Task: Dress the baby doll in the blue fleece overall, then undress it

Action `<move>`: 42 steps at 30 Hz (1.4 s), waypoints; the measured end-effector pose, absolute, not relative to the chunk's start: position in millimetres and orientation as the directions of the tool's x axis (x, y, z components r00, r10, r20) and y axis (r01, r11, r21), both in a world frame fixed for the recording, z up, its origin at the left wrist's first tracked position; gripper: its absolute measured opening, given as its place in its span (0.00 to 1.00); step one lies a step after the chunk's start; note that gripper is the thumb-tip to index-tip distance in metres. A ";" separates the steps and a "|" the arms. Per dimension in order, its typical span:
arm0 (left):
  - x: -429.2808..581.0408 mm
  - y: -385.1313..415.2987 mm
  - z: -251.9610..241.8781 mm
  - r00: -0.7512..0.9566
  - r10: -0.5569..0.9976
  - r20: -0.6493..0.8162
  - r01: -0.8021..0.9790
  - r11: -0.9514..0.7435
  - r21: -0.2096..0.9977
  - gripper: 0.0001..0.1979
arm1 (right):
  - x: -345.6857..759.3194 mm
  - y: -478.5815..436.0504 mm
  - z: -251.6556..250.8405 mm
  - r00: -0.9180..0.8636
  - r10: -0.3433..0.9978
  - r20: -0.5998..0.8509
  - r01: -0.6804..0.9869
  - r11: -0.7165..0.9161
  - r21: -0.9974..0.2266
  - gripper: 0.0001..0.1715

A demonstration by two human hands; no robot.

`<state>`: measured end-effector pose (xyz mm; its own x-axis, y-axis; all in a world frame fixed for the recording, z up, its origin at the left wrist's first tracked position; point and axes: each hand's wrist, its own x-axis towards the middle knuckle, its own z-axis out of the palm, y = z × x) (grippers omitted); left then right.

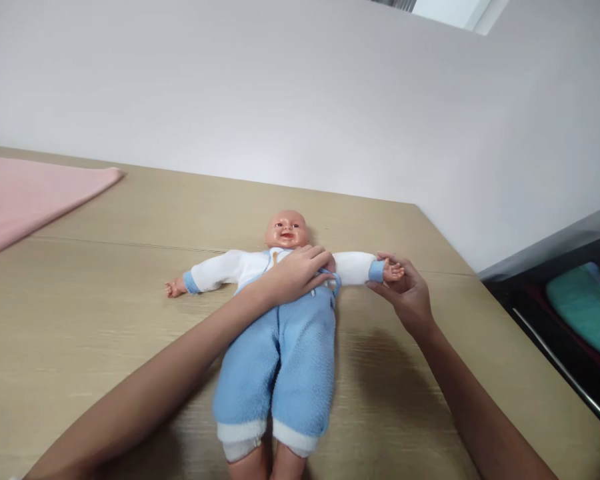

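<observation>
A baby doll [287, 227] lies on its back on the table, head away from me, both arms stretched out sideways. It wears light-blue fleecy overalls [280, 360] with white leg cuffs over a white long-sleeved top [220, 272] with blue cuffs. My left hand [300, 270] reaches across the doll's chest, its fingers closed on the overalls by the shoulder, where a loose blue strap [337, 285] loops out. My right hand [411, 297] has thumb and fingers around the cuff of the doll's arm [377, 271] on the right; the palm is partly hidden behind the doll's hand.
A pink cloth [35, 197] lies flat at the table's far left. The wooden table [105, 333] meets a pale wall [205, 100] at the back. Beyond its right edge are a dark object with a metal rail and a green cloth-like item [583, 310].
</observation>
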<state>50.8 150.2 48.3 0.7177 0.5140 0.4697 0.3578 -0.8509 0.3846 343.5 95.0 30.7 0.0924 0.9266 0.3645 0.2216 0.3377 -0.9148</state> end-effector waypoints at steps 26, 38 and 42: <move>43.6 149.2 55.0 0.479 0.635 0.606 -0.084 -0.654 0.751 0.15 | 285.1 80.9 32.4 -0.460 0.765 0.450 0.447 0.638 -0.627 0.19; 43.7 153.8 46.0 0.611 0.617 0.496 0.351 -0.772 0.529 0.10 | 262.0 86.5 -14.6 0.106 0.990 0.095 -0.047 0.100 -0.994 0.24; 46.4 157.3 44.3 0.602 0.682 0.415 0.364 -0.697 0.618 0.06 | 260.0 88.0 -19.9 0.181 0.976 0.124 0.028 0.121 -0.992 0.25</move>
